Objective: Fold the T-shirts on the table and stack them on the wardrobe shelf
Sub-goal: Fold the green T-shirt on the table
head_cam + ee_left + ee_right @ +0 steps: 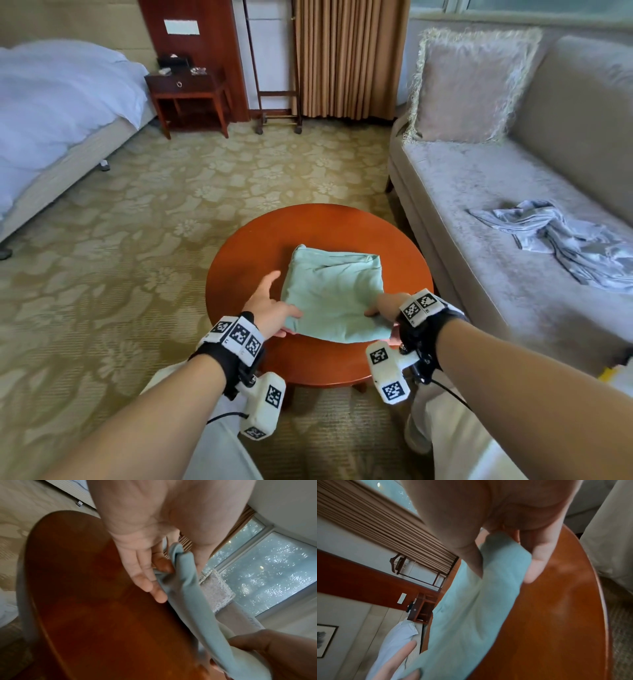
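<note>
Gripping the folded green T-shirt (334,294) at its near corners, my left hand (270,308) and right hand (385,308) pinch the cloth at lower centre of the frame, on the round wooden surface (260,246); a striped shirt (561,240) lies crumpled on the sofa (479,192), right.

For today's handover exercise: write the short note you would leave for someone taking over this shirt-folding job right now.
Left hand: holds the near left corner of the green T-shirt, fingers under the edge.
Right hand: pinches the near right corner, thumb on top.
The shirt lies folded into a rectangle on the round table.
A striped garment lies crumpled on the sofa.
Done: green shirt folded.
Left: carry it to the wardrobe shelf, which is not in view; the crumpled garment probably needs folding too.
</note>
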`<state>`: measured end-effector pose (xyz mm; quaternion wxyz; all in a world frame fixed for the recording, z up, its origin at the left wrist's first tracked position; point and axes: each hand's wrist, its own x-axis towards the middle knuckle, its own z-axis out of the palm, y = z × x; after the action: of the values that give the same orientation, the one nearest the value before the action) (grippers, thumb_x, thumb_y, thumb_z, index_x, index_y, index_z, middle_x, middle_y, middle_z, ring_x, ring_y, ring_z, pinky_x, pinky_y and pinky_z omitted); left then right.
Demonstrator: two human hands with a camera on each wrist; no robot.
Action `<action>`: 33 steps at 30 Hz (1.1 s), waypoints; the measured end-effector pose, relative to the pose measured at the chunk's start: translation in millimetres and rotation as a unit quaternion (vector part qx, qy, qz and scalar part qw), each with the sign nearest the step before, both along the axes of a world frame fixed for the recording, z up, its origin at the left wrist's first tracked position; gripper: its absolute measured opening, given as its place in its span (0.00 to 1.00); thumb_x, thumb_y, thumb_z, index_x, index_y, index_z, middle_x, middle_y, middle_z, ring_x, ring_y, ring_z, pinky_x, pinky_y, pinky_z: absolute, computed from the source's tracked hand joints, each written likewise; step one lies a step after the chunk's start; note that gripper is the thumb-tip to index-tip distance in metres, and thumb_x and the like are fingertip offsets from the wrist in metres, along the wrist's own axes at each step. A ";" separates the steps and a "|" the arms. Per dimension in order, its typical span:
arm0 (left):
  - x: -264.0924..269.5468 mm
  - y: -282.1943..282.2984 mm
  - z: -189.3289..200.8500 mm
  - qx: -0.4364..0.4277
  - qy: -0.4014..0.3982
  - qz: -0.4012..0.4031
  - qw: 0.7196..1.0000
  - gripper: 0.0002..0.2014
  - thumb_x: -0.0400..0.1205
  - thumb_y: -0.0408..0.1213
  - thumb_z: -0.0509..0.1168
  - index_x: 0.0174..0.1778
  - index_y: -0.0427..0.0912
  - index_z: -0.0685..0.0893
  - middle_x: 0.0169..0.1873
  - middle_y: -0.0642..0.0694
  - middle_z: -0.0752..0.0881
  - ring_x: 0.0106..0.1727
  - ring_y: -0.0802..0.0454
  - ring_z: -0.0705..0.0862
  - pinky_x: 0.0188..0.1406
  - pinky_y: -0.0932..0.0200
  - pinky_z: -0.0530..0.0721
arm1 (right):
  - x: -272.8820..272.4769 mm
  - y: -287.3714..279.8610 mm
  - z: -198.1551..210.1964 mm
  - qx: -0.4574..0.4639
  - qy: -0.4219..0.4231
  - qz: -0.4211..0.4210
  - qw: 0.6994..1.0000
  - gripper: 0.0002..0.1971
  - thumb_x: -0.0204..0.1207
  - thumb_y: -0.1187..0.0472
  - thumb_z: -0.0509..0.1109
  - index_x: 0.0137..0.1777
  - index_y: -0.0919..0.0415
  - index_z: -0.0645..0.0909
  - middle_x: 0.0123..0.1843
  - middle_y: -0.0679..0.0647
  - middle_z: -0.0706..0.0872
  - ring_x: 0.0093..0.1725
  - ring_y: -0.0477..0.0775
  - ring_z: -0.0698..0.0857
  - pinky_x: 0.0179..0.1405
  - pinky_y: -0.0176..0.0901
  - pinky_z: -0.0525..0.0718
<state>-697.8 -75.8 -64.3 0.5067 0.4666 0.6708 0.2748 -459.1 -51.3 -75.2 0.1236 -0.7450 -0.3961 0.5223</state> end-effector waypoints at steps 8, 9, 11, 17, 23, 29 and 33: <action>-12.6 -29.9 9.3 0.038 -0.040 -0.086 0.995 0.18 0.69 0.35 0.81 0.54 0.50 0.91 0.56 0.48 0.86 0.52 0.53 0.88 0.53 0.53 0.89 | -3.0 -34.5 25.6 0.094 0.046 -0.138 0.985 0.30 0.75 0.69 0.72 0.72 0.48 0.64 0.46 0.53 0.72 0.42 0.63 0.84 0.25 0.53 0.90; -14.3 -33.3 9.2 0.043 -0.022 -0.102 0.994 0.23 0.66 0.35 0.83 0.56 0.53 0.90 0.56 0.50 0.86 0.55 0.53 0.87 0.54 0.57 0.87 | -1.4 -39.1 28.1 0.113 0.051 -0.122 0.985 0.31 0.76 0.68 0.72 0.74 0.46 0.66 0.48 0.51 0.74 0.40 0.61 0.84 0.32 0.56 0.91; -17.4 -37.8 5.3 0.057 0.008 -0.123 0.991 0.30 0.61 0.29 0.84 0.57 0.55 0.88 0.55 0.52 0.87 0.58 0.55 0.85 0.55 0.62 0.83 | 0.6 -44.7 27.0 0.149 0.056 -0.104 0.982 0.28 0.76 0.64 0.72 0.74 0.42 0.73 0.64 0.49 0.78 0.40 0.57 0.87 0.41 0.57 0.91; -22.4 -41.8 -1.5 0.166 0.036 -0.076 0.982 0.21 0.68 0.22 0.79 0.51 0.49 0.90 0.47 0.52 0.89 0.47 0.57 0.86 0.39 0.74 0.81 | -4.7 -55.1 33.9 0.165 0.136 -0.098 0.972 0.07 0.69 0.63 0.80 0.46 0.54 0.91 0.57 0.54 0.87 0.50 0.58 0.88 0.46 0.55 0.91; -29.1 -36.4 -7.5 0.246 0.138 -0.042 0.958 0.11 0.74 0.33 0.77 0.47 0.54 0.90 0.48 0.49 0.81 0.50 0.52 0.81 0.48 0.63 0.76 | 7.7 -56.8 33.1 0.147 0.136 0.019 0.980 0.30 0.54 0.71 0.85 0.59 0.56 0.86 0.63 0.57 0.81 0.59 0.57 0.84 0.58 0.53 0.87; -28.6 -25.8 -11.0 0.235 0.130 -0.052 0.962 0.15 0.80 0.37 0.71 0.63 0.46 0.83 0.65 0.56 0.77 0.64 0.56 0.78 0.70 0.57 0.74 | 13.1 -55.7 21.2 0.217 -0.047 0.088 0.971 0.23 0.63 0.53 0.83 0.60 0.47 0.86 0.55 0.45 0.88 0.53 0.48 0.86 0.58 0.50 0.85; -26.6 -17.1 -7.0 0.239 0.116 -0.078 0.961 0.04 0.84 0.41 0.65 0.53 0.50 0.81 0.49 0.51 0.87 0.52 0.51 0.85 0.58 0.48 0.82 | 11.6 -49.2 24.1 0.218 -0.029 0.017 0.975 0.28 0.68 0.45 0.79 0.68 0.52 0.82 0.65 0.46 0.83 0.65 0.53 0.82 0.61 0.44 0.78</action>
<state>-724.4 -92.9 -71.4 0.3185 0.6537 0.6014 0.3308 -447.4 -100.5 -51.1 0.2621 -0.7082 -0.5166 0.4037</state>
